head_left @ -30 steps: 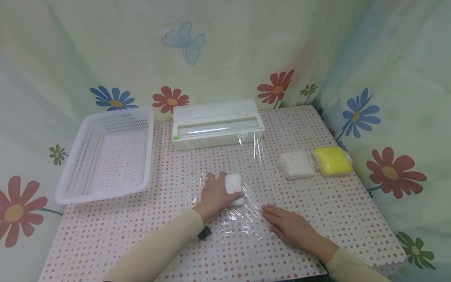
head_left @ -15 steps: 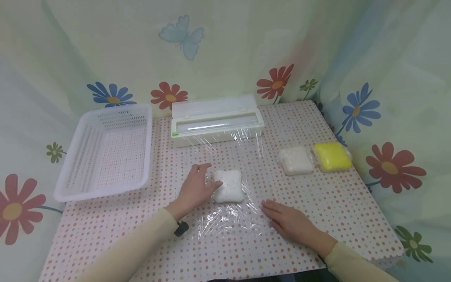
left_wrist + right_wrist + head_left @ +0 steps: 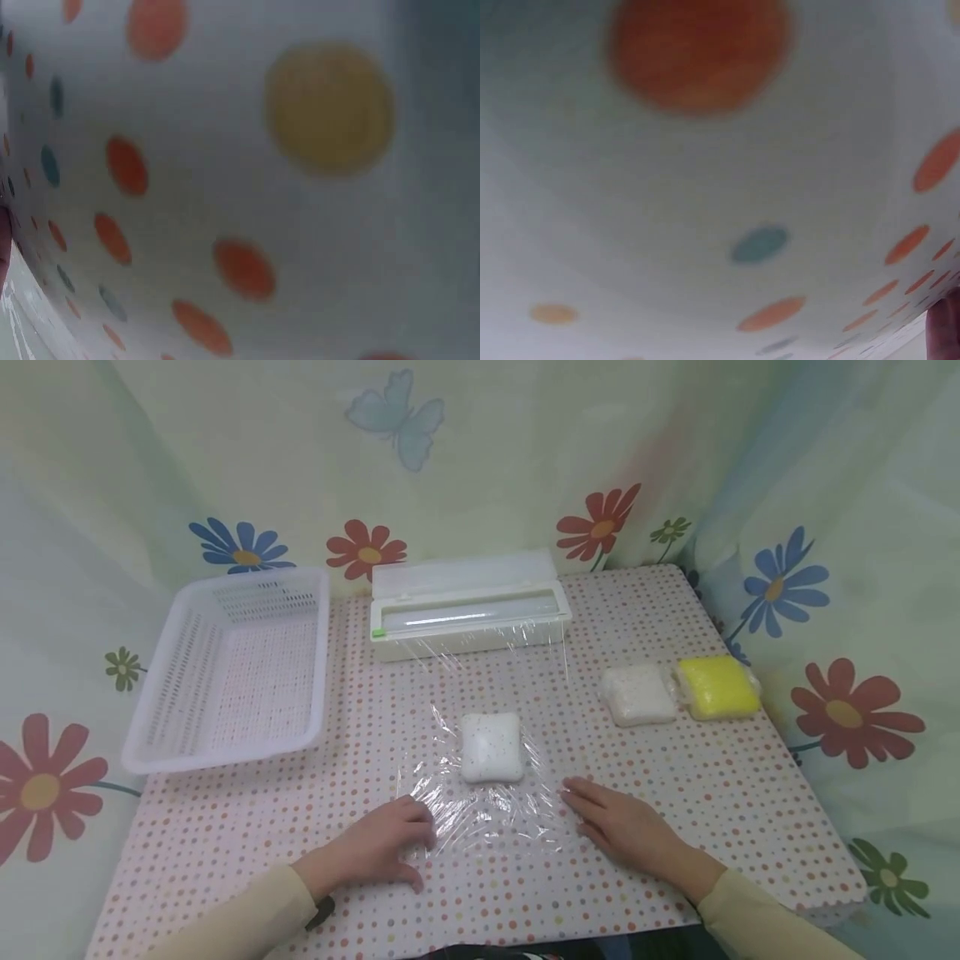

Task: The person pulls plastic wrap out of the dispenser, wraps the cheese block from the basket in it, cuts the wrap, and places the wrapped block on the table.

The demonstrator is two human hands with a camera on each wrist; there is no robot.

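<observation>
A white speckled square block (image 3: 492,747) with rounded corners lies on a crinkled sheet of cling film (image 3: 495,827) at the middle of the table. My left hand (image 3: 378,843) is at the film's near left side, its fingers loosely bent and holding nothing, fingertips over the film's edge. At the right edge of the film rests my right hand (image 3: 630,831), fingers extended towards it. Both wrist views are filled mostly by the dotted tablecloth, with only a sliver of fingers (image 3: 946,330) showing in the right one.
Behind the block stands a cling film dispenser (image 3: 468,631) with its lid up and film hanging over its front. A white plastic basket (image 3: 322,677) is at the left. On the right lie a wrapped white block (image 3: 639,695) and a wrapped yellow block (image 3: 718,687).
My left hand has come off the white block and moved back, left and towards me, to the film's near left edge. My right hand has stayed by the film's right edge.
</observation>
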